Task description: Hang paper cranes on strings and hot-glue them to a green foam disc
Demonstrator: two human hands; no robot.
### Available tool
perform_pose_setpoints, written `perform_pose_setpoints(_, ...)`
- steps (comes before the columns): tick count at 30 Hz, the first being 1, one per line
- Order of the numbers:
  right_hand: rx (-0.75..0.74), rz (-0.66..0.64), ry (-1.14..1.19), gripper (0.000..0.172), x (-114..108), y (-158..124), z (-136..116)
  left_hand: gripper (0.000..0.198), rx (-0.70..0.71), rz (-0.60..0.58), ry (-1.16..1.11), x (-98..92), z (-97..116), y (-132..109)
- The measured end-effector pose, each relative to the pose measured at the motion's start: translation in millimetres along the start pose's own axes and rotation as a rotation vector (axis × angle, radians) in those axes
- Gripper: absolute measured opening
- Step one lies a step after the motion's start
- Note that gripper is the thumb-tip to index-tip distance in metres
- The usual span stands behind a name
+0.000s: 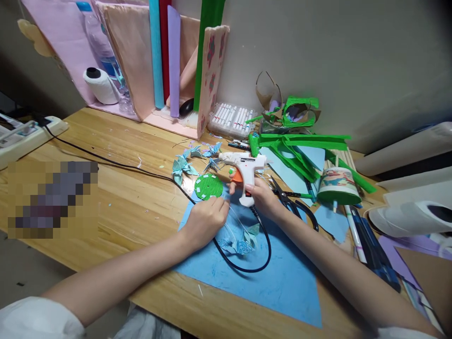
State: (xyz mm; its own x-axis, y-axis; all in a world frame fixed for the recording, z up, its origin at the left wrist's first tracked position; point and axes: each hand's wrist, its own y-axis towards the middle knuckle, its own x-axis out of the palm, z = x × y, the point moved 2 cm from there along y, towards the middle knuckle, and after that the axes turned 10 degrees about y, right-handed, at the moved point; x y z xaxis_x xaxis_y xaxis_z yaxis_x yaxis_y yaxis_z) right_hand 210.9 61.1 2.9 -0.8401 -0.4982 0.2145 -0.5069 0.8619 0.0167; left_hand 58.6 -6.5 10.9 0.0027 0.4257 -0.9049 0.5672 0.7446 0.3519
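Note:
My right hand is wrapped round the grip of a white hot glue gun with an orange trigger; its nozzle points left. Beside it, my left hand is closed in a pinch, with a thin white thread running from near its fingertips. Folded blue paper cranes lie below on a blue sheet. Just beyond my left hand rests a round green disc dotted with small pale pieces. More paper cranes lie around the disc's far side.
The gun's black cord loops over the sheet and leads left to a power strip. Black scissors lie right of my right hand, near green paper strips and a drum-shaped piece. Markers stand behind.

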Motion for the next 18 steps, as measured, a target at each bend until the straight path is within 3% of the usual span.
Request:
perform_pose_setpoints(7, -0.023, 0.057, -0.014, 0.044, -15.3, -15.0, -1.4, 0.015, -0.035, 0.061, 0.037, -0.8, -1.8, -2.6)
perform_pose_setpoints(18, 0.137, 0.123, 0.088, 0.039, -12.3, -42.6, -8.5, 0.015, -0.088, -0.045, -0.004, 4.0, -3.3, 1.6)
